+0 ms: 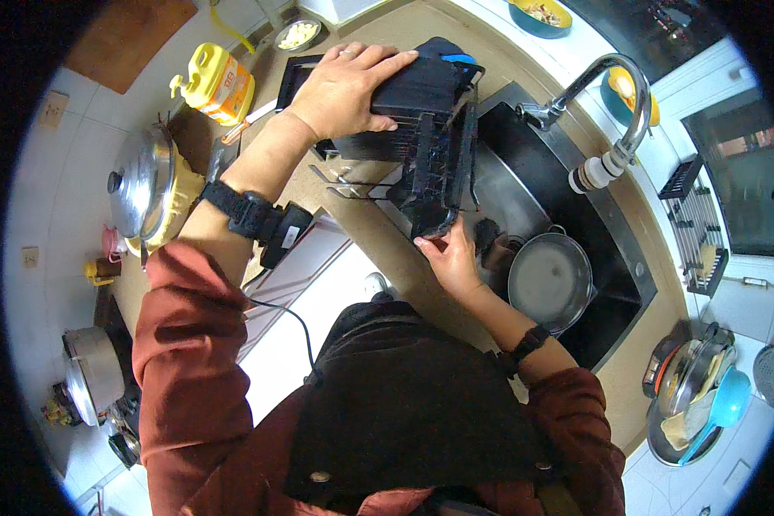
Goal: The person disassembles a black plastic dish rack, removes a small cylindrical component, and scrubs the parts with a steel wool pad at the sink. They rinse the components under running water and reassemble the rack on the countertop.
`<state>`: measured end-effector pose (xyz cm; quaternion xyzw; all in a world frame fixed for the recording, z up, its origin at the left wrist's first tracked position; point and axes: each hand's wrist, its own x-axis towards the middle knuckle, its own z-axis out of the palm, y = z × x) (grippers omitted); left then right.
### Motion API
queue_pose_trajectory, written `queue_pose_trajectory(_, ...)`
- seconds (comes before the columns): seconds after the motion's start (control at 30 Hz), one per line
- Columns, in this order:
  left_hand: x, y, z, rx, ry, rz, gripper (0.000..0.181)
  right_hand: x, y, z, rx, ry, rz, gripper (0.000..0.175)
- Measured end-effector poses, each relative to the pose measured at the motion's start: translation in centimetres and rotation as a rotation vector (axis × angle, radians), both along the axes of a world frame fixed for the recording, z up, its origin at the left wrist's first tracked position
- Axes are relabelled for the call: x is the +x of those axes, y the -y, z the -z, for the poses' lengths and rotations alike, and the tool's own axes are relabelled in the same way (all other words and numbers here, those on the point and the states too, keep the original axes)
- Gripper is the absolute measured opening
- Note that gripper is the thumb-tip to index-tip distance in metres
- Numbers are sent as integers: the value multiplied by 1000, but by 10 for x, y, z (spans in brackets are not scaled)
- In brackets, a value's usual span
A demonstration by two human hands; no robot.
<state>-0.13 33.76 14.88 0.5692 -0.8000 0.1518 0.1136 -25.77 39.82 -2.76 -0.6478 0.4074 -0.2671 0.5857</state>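
Note:
My left hand (pixel 345 90) lies on top of a black wire-and-plastic rack (pixel 435 148), which stands tipped at the sink's edge; its fingers spread over a dark panel. My right hand (pixel 451 258) pinches the rack's near lower corner between thumb and fingers. Several thin metal prongs (pixel 345 184) stick out from the rack's left side. Right of my right hand, a round metal pan (pixel 550 280) with cloudy liquid sits in the black sink (pixel 609 258). Something dark, partly hidden, lies between that hand and the pan.
A chrome faucet (pixel 635 122) arches over the sink. At the left stand a yellow pump jug (pixel 216 84) and a lidded pot (pixel 145 187). A bowl of pale pieces (pixel 298 35) is at the back. Bowls line the windowsill; a blue ladle (pixel 725 400) rests on stacked pans at the right.

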Motion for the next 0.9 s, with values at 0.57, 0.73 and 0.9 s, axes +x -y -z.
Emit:
queue_pose_trajectory(0.57,-4,0,-3,25,9,-42,87,10,3,-13,-525,-176,185,59)
queue_pose_trajectory(0.73,-7,1,-6,45,-3,-31,89,31,7,8,-218,160,250,55)
queue_pose_trajectory(0.9,-9,1,-9,91,-20,-22,91,22,8,12,-321,30,234,51)
